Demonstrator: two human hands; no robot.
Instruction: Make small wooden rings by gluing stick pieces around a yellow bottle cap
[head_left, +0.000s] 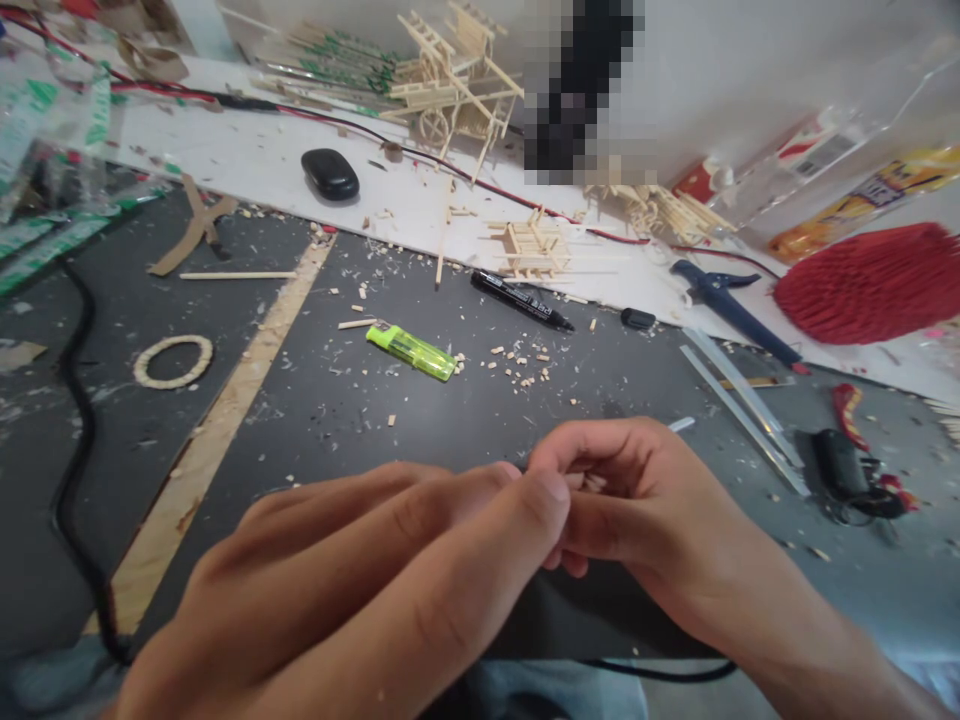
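My left hand (360,580) reaches in from the lower left, its thumb and fingers pinched together at the right hand's fingertips; whatever it grips is hidden. My right hand (645,510) is curled, with small pale wooden pieces (589,482) showing inside its fingers. Both hands meet above the dark table near its front edge. Beyond them lie a yellow-green lighter (412,352), a black marker (523,300) and scattered wood bits (525,365).
A small stick frame (536,245) and a larger stick cart model (457,85) stand at the back. A pale ring (174,362) and black cable (79,430) lie left. Glue sticks (742,410), a blue-handled tool (739,310) and keys (862,485) lie right.
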